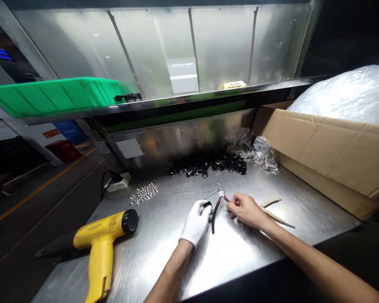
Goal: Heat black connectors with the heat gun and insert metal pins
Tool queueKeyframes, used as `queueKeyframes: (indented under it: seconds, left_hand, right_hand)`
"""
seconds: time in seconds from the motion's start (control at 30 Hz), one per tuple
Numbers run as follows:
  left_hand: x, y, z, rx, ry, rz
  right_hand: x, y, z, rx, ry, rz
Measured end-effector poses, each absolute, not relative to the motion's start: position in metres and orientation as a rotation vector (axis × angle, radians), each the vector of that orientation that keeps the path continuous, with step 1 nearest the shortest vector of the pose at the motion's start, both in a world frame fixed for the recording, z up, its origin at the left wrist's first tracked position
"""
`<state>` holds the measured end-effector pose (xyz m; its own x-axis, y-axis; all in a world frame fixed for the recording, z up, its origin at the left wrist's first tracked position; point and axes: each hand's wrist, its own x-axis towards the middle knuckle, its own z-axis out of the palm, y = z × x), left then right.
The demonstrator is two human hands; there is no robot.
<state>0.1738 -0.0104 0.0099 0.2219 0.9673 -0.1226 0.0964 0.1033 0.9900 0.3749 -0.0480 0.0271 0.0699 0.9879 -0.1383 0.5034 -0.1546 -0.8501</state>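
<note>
My left hand (196, 219), in a white glove, is closed around a small black part (207, 205). A thin metal rod (211, 195) sticks out near its fingertips toward the pliers; whether it belongs to the black part I cannot tell. My bare right hand (245, 209) has its fingers closed at the right handle of the pliers (221, 192). These have dark handles spread apart, and their jaws point away from me. Just right of that hand lies a tool with tan handles (273, 215), flat on the metal table.
A yellow heat gun (102, 235) stands at the left. Small metal fittings (143, 193) lie in rows behind it. Black parts (221, 164) are heaped at the back, beside clear bags of metal pieces (265, 158). A cardboard box (331, 147) borders the right; a green bin (57, 97) sits on the shelf.
</note>
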Motion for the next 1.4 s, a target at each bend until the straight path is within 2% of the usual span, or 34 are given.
queueKeyframes:
  seconds: [0.2,0.43,0.73,0.9,1.17,1.4]
  left_hand:
    - [0.183,-0.021,0.01,1.013,0.94,0.938]
    - [0.173,-0.02,0.019,0.762,0.766,0.999]
    - [0.167,-0.016,0.022,0.769,0.759,0.938]
    - [0.17,-0.017,0.02,0.971,0.914,1.033]
    - [0.177,-0.022,0.018,1.366,0.986,0.959]
    - [0.178,-0.027,0.022,1.483,0.963,0.869]
  right_hand:
    - [0.341,-0.074,0.023,-1.325,-1.171,1.072]
    - [0.321,-0.07,0.008,-1.145,-1.092,1.135]
    - [0.343,-0.095,0.03,-1.122,-1.117,1.259]
    - [0.361,-0.111,0.03,-1.162,-1.171,1.356]
    - [0.372,-0.12,0.036,-1.259,-1.251,1.448]
    - [0.386,-0.118,0.048,-1.478,-1.454,1.359]
